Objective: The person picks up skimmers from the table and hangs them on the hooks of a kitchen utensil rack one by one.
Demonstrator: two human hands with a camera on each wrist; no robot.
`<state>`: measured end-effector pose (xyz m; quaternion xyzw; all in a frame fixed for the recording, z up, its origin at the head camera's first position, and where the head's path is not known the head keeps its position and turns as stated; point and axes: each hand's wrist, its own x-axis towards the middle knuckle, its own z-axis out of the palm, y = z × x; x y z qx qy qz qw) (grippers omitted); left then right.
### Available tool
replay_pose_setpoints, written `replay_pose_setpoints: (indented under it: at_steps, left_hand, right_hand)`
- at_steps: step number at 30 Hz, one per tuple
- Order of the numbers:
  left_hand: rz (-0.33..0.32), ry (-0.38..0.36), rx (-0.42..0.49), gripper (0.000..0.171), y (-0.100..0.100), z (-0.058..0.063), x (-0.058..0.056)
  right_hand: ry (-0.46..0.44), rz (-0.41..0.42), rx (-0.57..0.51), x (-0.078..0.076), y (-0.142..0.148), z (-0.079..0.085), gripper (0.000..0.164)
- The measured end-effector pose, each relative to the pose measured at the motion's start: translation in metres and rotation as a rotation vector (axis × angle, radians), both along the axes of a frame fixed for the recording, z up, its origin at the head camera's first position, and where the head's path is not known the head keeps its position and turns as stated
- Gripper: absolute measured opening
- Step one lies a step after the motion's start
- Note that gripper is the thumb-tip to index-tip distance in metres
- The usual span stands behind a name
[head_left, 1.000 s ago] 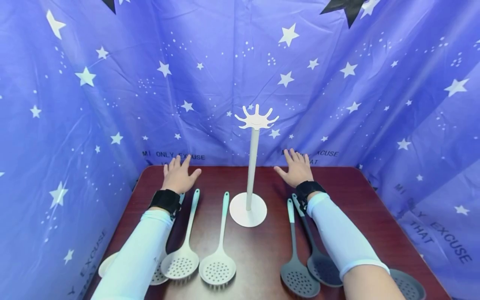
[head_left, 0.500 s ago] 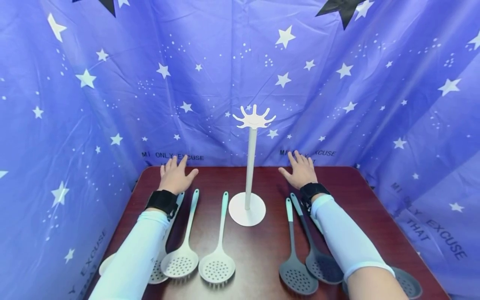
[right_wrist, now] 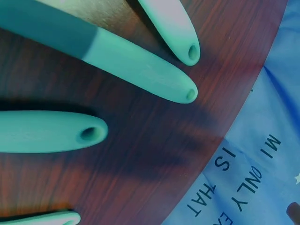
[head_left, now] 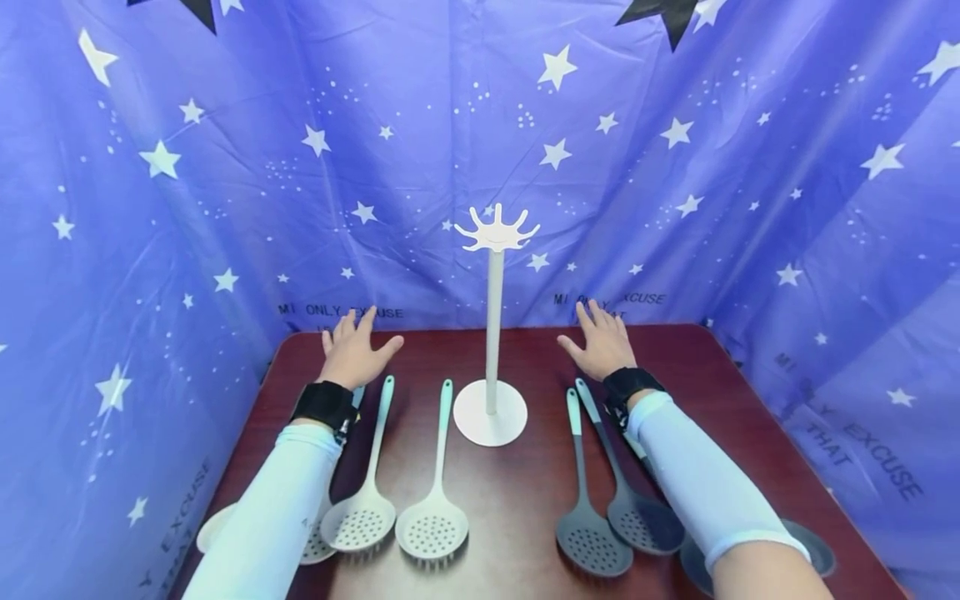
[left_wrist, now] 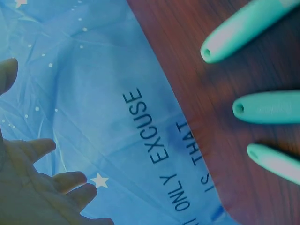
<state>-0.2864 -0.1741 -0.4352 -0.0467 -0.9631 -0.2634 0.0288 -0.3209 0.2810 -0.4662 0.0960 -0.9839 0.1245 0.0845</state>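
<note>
My left hand hovers over the far left of the table with fingers spread, holding nothing. Below and beside it lie white skimmers, among them one skimmer with a mint handle and a second one to its left; my sleeve partly hides others. In the left wrist view, the spread left hand is apart from the mint handles. My right hand, likewise spread and holding nothing, is beyond the dark grey skimmers. The right wrist view shows their mint handle ends on the wood.
Between my hands, toward the back, stands a white rack with several prongs on top and a round base. The dark red table is enclosed by a blue star-patterned curtain.
The head view has turned slightly, so rack and skimmers appear a little farther left. My right hand has shifted slightly right, away from the rack. Both hands stay spread.
</note>
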Motion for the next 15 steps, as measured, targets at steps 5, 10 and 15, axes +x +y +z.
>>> replay_pose_setpoints:
  at_steps: [5, 10, 15]
  left_hand:
    - [-0.014, 0.013, 0.115, 0.093, 0.005, -0.003, 0.002]
    - [-0.058, 0.066, 0.291, 0.096, 0.017, -0.011, 0.005]
    - [-0.12, 0.089, 0.6, 0.084, 0.038, -0.015, 0.009]
  right_hand:
    - [0.0, 0.013, -0.017, 0.014, -0.003, -0.002, 0.089]
    - [0.039, 0.033, -0.031, 0.035, -0.014, -0.007, 0.088]
    - [0.037, 0.014, -0.009, 0.064, -0.032, -0.006, 0.065]
